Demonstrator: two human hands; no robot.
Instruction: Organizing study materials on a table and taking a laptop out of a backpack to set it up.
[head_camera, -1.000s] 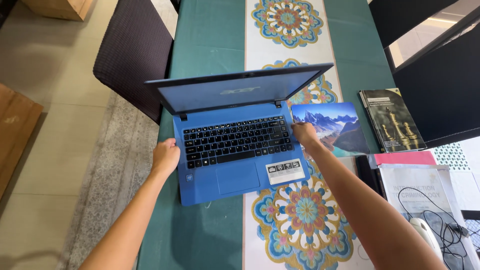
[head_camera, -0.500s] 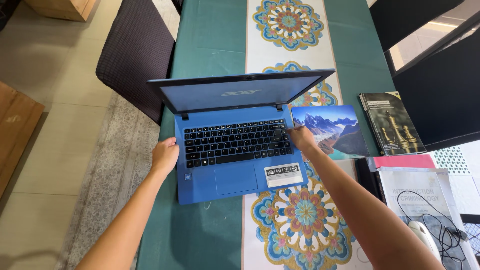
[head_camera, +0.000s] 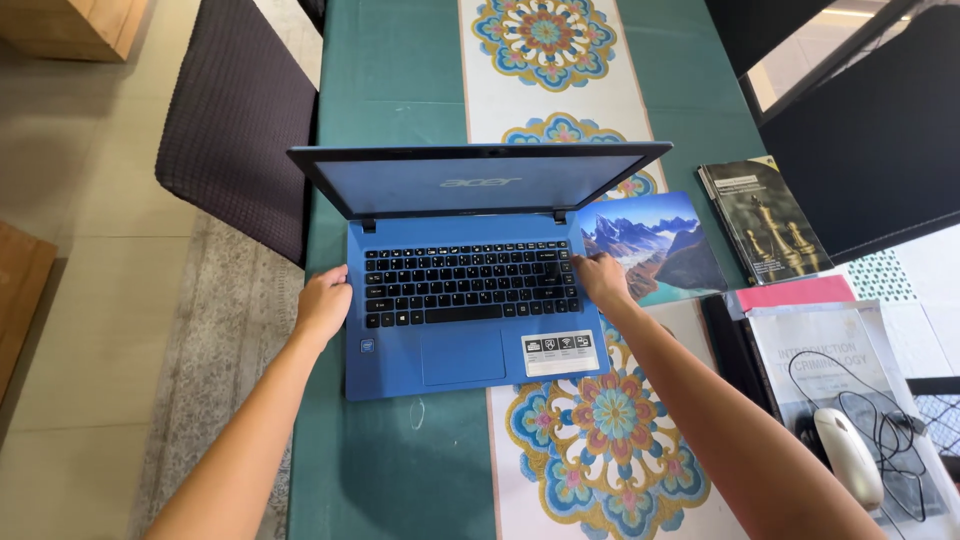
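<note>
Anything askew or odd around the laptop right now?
Nothing damaged or spilled. The blue laptop hangs slightly over the table's left edge, and a tangled cable lies loose over the papers beside the white mouse.

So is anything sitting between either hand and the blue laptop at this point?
Nothing visible. The left hand rests against the left edge of the laptop, and the right hand is at its right edge beside the keyboard. The mouse pad with the mountain picture lies just right of that hand, not between.
</note>
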